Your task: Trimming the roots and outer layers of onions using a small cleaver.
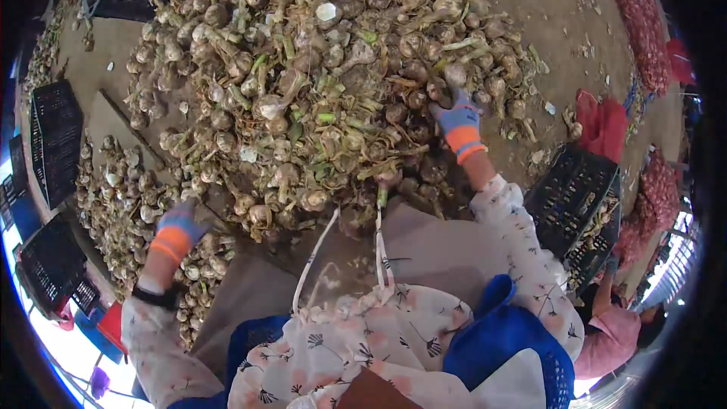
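Note:
A large heap of garlic bulbs [272, 108] with stalks and dry leaves attached spreads across the floor before me. My right hand [458, 119], in a grey-blue glove with an orange cuff, reaches into its right side. Its fingertips are at a brownish garlic bulb [436, 90]; whether they grip it is unclear. My left hand [180, 226], gloved alike and blurred by motion, is over the border between that heap and a smaller pile of garlic bulbs [122, 199] with short-cut stalks. Its fingers are too smeared to show whether they hold anything.
A thin dark strip [132, 128] lies between the piles. Black plastic crates [57, 139] stand at left; another crate [573, 199] is at right beside red mesh cloth [602, 125]. Filled red net sacks [639, 23] line the right edge. Another person [610, 335] is at lower right.

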`<state>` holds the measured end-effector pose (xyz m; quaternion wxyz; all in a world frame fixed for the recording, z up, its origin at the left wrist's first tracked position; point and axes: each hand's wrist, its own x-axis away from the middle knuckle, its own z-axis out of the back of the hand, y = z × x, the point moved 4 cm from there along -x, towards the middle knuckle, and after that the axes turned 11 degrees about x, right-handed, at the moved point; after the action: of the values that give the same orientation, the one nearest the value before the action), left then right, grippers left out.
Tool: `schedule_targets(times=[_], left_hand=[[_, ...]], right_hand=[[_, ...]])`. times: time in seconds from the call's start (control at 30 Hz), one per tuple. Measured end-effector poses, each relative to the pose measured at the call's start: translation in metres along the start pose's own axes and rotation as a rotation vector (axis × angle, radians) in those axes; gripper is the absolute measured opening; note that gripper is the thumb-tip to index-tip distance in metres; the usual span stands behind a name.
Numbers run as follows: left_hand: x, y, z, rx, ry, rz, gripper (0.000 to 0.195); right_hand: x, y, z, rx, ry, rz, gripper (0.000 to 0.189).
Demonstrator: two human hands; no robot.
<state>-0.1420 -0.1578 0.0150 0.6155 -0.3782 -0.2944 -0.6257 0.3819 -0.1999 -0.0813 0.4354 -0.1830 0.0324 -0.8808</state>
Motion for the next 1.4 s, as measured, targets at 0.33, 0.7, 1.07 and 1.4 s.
schedule_targets(times=[0.33, 0.7, 1.07, 1.4], left_hand=[[-0.025, 0.328, -0.028, -0.178, 0.354, -1.049, 0.066], [-0.109, 0.13, 0.074, -0.017, 0.424, -0.325, 0.074], [0.004, 0.193, 0.011, 0.175, -0.034, -0.688, 0.053], [-0.072, 0.287, -0.061, 0.454, 0.268, -0.623, 0.068]], right_hand=[[-0.024, -0.073, -0.024, -1.167, -0.422, 0.126, 0.037], [-0.007, 0.094, -0.013, -1.039, 0.06, -0.189, 0.037], [0.019, -0.08, 0.012, -0.35, -0.142, 0.38, 0.036], [0.048, -0.033, 0.008, -0.498, -0.248, 0.246, 0.045]])
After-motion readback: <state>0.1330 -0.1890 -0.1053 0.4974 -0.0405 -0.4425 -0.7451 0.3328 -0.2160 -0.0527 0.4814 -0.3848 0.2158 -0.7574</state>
